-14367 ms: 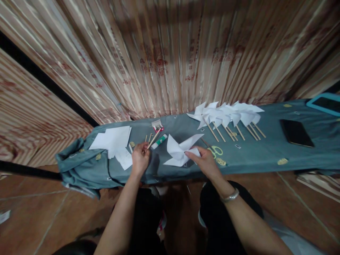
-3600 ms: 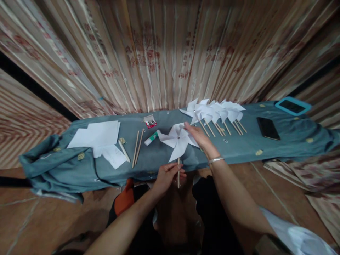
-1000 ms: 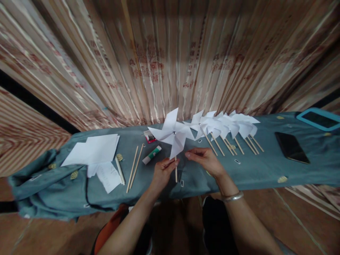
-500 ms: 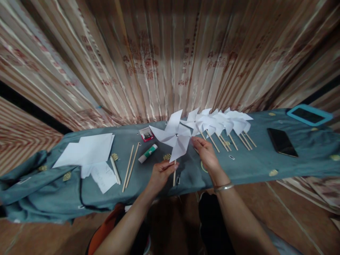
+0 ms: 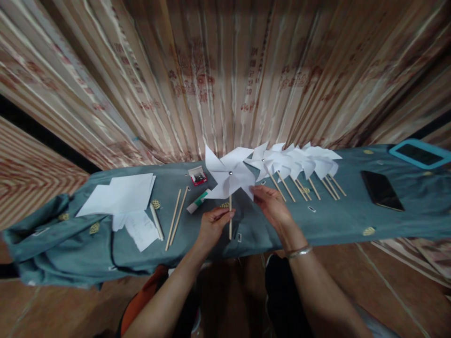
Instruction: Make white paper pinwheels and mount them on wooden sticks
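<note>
A white paper pinwheel [image 5: 229, 175] stands upright on a thin wooden stick [image 5: 230, 217], a metal pin at its centre. My left hand [image 5: 212, 224] pinches the stick low down. My right hand [image 5: 271, 205] is just right of the wheel, fingers spread, fingertips touching its lower right blade. Both hands hover over the blue-grey cloth [image 5: 338, 216] covering the long table.
A row of several finished pinwheels [image 5: 299, 162] lies to the right. Left of my hands lie a glue stick [image 5: 198, 201], two loose sticks [image 5: 176, 216], a small red pin box [image 5: 198, 175] and white paper sheets [image 5: 118, 195]. A black phone [image 5: 381, 190] and blue-cased tablet [image 5: 419, 153] lie far right. Curtains hang behind.
The pinwheel's blades have turned since half a second ago. My right hand has stayed at the lower right blade, and my left hand keeps its pinch on the stick.
</note>
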Tool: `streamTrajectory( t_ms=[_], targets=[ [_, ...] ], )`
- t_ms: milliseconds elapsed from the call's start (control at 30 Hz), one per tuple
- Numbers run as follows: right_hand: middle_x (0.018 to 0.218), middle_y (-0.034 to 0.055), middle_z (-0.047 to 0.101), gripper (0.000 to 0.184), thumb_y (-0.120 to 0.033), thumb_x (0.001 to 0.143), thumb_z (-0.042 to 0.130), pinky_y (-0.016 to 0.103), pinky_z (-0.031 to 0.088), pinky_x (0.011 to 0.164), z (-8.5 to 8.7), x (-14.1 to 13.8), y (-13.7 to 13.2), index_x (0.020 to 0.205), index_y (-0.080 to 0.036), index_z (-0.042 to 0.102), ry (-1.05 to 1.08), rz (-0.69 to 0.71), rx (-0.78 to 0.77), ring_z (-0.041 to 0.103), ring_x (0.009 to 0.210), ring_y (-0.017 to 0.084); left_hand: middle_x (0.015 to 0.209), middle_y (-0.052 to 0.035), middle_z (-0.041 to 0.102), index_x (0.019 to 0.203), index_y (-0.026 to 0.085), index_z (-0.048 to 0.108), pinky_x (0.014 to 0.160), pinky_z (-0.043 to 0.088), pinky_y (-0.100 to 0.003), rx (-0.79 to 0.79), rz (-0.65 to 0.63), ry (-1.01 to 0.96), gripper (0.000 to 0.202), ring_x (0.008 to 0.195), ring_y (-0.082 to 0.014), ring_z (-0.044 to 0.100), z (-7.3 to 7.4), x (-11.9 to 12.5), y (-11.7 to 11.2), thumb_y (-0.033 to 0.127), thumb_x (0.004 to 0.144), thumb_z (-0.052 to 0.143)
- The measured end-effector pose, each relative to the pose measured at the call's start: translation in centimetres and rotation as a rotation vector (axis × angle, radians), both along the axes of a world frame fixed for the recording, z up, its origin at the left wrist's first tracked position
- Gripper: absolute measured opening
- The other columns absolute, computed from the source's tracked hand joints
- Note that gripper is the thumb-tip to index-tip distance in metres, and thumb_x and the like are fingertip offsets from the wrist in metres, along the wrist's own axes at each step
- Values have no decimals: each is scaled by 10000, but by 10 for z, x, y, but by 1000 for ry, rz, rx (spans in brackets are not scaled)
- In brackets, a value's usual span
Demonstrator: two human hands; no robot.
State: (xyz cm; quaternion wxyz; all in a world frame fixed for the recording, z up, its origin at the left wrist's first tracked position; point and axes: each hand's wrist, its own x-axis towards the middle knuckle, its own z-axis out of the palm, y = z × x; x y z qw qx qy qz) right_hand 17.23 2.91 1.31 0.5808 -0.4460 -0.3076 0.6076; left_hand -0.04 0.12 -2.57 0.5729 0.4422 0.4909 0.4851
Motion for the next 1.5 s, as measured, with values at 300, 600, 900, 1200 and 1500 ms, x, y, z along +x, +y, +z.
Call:
streamTrajectory(
  t_ms=[300,600,900,1200,1500],
  targets=[
    [624,-46,639,292,-375,506,913,254,439,650,-1,-12,-7,561,-208,680,57,97,-44,536,612,98,773,-42,745,793,204,804,712,485,-292,50,27,39,240,734,-185,637,0,-1,2,374,625,782],
    [610,-41,637,298,-425,517,897,255,441,644,-3,-20,-9,568,-208,700,-2,154,-3,531,607,99,716,-23,717,771,198,801,671,453,-279,72,14,53,241,673,-163,592,3,1,2,386,621,782],
    [669,-13,712,250,-437,559,869,275,483,726,-4,-22,-10,633,-229,752,-44,218,20,604,659,129,748,-24,717,779,192,800,706,453,-282,53,-12,34,246,706,-163,591,6,2,0,381,622,780],
    [654,12,721,331,-540,632,788,302,470,684,-5,-19,-9,604,-214,739,-344,215,94,612,653,156,637,10,635,723,176,785,653,415,-260,65,-16,40,229,647,-133,537,3,-1,1,388,634,784],
    [681,4,697,235,-449,677,767,326,450,734,-8,20,9,685,-217,734,-405,-360,181,600,722,175,805,-46,762,790,189,801,744,492,-301,-86,-37,-38,326,745,-181,638,8,1,-6,420,565,841]
  ],
)
